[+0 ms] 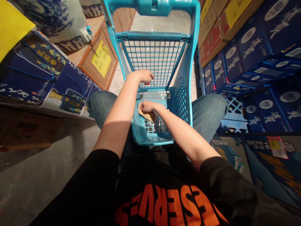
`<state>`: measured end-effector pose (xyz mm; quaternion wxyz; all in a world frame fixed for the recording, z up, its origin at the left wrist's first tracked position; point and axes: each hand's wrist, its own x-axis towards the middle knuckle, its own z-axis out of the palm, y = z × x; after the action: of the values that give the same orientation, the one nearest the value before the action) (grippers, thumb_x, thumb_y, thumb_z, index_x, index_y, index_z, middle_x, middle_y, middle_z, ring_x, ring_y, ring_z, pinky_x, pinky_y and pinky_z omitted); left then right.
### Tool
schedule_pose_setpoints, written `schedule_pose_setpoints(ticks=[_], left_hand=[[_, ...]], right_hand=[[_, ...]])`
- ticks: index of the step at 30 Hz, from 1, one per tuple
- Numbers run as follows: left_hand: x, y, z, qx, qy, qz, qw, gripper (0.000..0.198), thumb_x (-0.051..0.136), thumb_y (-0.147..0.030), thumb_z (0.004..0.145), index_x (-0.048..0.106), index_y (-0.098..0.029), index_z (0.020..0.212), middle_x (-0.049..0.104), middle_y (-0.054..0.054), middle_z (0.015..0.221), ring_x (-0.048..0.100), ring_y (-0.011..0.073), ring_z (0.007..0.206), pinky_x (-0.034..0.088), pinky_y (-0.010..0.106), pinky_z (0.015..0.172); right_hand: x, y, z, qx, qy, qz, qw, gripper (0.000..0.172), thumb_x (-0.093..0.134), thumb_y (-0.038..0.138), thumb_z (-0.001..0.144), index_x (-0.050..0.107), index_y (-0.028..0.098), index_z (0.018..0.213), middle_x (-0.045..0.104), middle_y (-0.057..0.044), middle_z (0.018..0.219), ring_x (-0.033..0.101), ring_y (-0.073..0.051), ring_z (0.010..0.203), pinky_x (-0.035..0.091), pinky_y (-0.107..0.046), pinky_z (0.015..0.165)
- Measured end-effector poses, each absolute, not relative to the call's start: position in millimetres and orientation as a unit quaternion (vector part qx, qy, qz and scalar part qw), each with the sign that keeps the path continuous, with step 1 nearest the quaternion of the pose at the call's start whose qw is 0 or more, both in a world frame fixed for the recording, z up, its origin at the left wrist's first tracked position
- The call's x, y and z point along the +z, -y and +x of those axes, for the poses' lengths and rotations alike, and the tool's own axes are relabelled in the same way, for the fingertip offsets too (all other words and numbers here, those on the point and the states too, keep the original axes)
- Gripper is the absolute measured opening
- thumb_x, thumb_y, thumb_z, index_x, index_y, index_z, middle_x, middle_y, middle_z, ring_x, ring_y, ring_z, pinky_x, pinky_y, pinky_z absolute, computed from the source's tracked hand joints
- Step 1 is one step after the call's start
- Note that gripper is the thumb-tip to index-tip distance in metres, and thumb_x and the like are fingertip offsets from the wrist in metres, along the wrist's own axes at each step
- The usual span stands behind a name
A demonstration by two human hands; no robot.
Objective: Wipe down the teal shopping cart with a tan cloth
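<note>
A blue plastic shopping basket on a trolley frame (pixel 185 94) stands between my knees. My left hand (pixel 142 76) reaches over its near rim, fingers curled down onto the mesh back wall. My right hand (pixel 147 106) is inside the basket, closed on a tan cloth (pixel 148 115) pressed against the mesh wall. The blue handle (pixel 152 6) rises at the top of the view.
Stacked dark blue boxes (pixel 254 47) line the right side, with cardboard cartons (pixel 211 37) above. On the left sit blue gift bags (pixel 39 72), a large blue-and-white jar (pixel 63 22) and a wooden box with a yellow label (pixel 101 58). Grey floor (pixel 35 175) lies lower left.
</note>
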<state>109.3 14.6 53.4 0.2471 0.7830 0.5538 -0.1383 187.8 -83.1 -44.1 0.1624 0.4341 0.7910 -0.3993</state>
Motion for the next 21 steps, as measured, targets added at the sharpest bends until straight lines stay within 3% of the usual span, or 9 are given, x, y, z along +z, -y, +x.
schedule_pose_setpoints(ticks=[2,4,7,9,11,16,21], left_hand=[[53.0,-14.2,109.5,-0.143,-0.556,0.781,0.246,0.086,0.06,-0.023,0.084,0.063,-0.027,0.17,0.087,0.005,0.127,0.077,0.0271,0.127,0.058,0.029,0.1],[54.1,-13.0,110.4,-0.151,-0.555,0.781,0.246,0.086,0.06,-0.022,0.083,0.063,-0.026,0.169,0.087,0.005,0.124,0.078,0.0271,0.125,0.059,0.029,0.098],[58.4,-9.5,112.2,-0.147,-0.549,0.787,0.241,0.088,0.061,-0.021,0.08,0.065,-0.025,0.168,0.088,0.005,0.117,0.08,0.0269,0.117,0.061,0.03,0.095],[61.5,-7.4,112.2,-0.141,-0.554,0.785,0.238,0.085,0.061,-0.019,0.081,0.068,-0.024,0.165,0.088,0.006,0.114,0.081,0.0262,0.113,0.061,0.03,0.095],[63.1,-7.1,110.4,-0.131,-0.568,0.778,0.236,0.08,0.06,-0.016,0.084,0.07,-0.023,0.162,0.088,0.006,0.118,0.081,0.0251,0.115,0.06,0.028,0.096],[59.1,-13.8,101.8,-0.03,-0.588,0.779,0.217,0.075,0.055,-0.011,0.091,0.069,-0.023,0.163,0.083,0.009,0.141,0.075,0.0249,0.128,0.056,0.029,0.105],[56.3,-11.9,99.0,-0.004,-0.58,0.787,0.211,0.073,0.055,-0.011,0.09,0.072,-0.023,0.16,0.083,0.008,0.14,0.072,0.0252,0.132,0.054,0.03,0.109]], right_hand=[[-44.3,86.9,186.7,-0.364,-0.797,0.459,0.145,0.045,0.059,0.003,0.098,0.083,0.009,0.136,0.083,-0.017,0.141,0.078,-0.031,0.132,0.063,-0.036,0.115],[-46.5,90.8,188.4,-0.324,-0.797,0.495,0.119,0.056,0.062,0.01,0.102,0.07,0.01,0.158,0.07,-0.022,0.163,0.068,-0.037,0.15,0.057,-0.047,0.126],[-53.6,95.9,195.6,-0.271,-0.772,0.569,0.082,0.079,0.061,0.023,0.11,0.035,0.012,0.184,0.029,-0.024,0.191,0.038,-0.043,0.175,0.043,-0.061,0.138],[-61.8,97.5,201.0,-0.242,-0.773,0.582,0.067,0.083,0.059,0.027,0.113,0.027,0.012,0.188,0.011,-0.022,0.196,0.02,-0.042,0.182,0.032,-0.064,0.144],[-72.3,96.8,204.0,-0.222,-0.801,0.554,0.055,0.078,0.055,0.026,0.113,0.031,0.009,0.186,0.011,-0.022,0.196,0.014,-0.04,0.183,0.024,-0.059,0.147],[-96.5,86.6,190.8,-0.243,-0.858,0.447,0.071,0.078,0.054,0.022,0.11,0.036,0.0,0.182,0.024,-0.023,0.193,0.022,-0.035,0.182,0.017,-0.046,0.151],[-99.5,69.8,182.1,-0.239,-0.863,0.437,0.081,0.072,0.046,0.016,0.111,0.04,0.0,0.181,0.03,-0.02,0.192,0.027,-0.029,0.181,0.022,-0.041,0.15]])
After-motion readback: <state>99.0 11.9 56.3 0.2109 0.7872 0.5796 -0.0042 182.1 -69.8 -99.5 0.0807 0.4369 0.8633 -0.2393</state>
